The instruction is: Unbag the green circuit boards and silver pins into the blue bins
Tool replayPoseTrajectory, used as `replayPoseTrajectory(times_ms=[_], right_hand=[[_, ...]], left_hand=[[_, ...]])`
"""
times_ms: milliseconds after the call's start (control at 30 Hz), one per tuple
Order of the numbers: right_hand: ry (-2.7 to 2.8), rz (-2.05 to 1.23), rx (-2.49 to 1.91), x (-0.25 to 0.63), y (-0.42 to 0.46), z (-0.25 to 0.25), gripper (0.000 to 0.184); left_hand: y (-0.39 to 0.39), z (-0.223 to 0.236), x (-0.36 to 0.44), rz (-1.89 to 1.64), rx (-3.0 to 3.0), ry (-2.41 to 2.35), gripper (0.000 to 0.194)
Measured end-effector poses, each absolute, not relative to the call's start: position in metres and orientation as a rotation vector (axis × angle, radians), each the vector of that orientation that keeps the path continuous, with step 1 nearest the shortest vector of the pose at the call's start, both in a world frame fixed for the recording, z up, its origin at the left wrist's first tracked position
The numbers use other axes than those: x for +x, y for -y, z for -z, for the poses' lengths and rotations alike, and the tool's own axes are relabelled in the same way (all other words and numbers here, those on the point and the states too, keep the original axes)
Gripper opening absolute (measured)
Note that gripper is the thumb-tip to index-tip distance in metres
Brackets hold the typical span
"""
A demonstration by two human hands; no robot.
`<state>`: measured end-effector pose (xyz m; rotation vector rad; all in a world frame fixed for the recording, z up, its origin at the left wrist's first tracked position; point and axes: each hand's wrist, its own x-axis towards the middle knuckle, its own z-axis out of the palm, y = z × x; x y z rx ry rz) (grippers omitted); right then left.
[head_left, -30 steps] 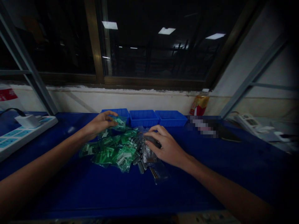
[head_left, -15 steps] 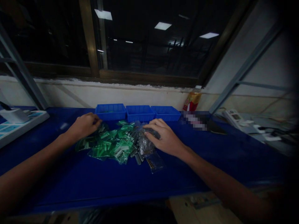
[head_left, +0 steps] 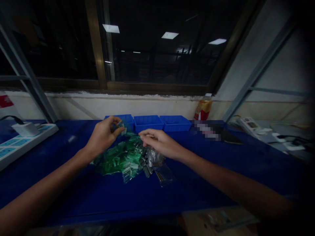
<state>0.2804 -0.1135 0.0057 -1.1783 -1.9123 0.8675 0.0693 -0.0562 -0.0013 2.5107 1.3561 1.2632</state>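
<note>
Looking down from the head camera, we see our left hand (head_left: 102, 135) with its thumb and fingers drawn close together, pinching a small bag (head_left: 124, 130) raised just above the pile. Our right hand (head_left: 159, 142) is loosely curled, fingertips pointing toward the left hand, and we cannot tell whether it has hold of anything. Below and between our hands lie the green bags (head_left: 115, 160), heaped over one another with pale strips inside. Just under the right hand are dark grey pieces (head_left: 147, 171) and a clear bag (head_left: 155, 158); another clear bag (head_left: 166, 175), holding thin brownish rods, lies nearer to us. Beyond our hands, three blue bins (head_left: 149, 127) stand side by side on the blue table (head_left: 103, 200). Well left of the left hand sits a power strip (head_left: 27, 139); beyond the right hand, farther right, stands a bottle (head_left: 203, 110).
</note>
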Motion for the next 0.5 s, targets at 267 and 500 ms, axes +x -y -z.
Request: replayPoseTrajectory(times_ms=[267,500], right_hand=[[1.28,-1.266,-1.014,0.248,0.124,0.018,0.011],[1.426,-0.554,-1.07,0.278,0.106,0.02,0.009]], left_hand=[[0.095,0.023,0.091,-1.239,3.054,-0.547,0.015],[0.101,0.011,0.091,-1.075,2.566,-0.839,0.02]])
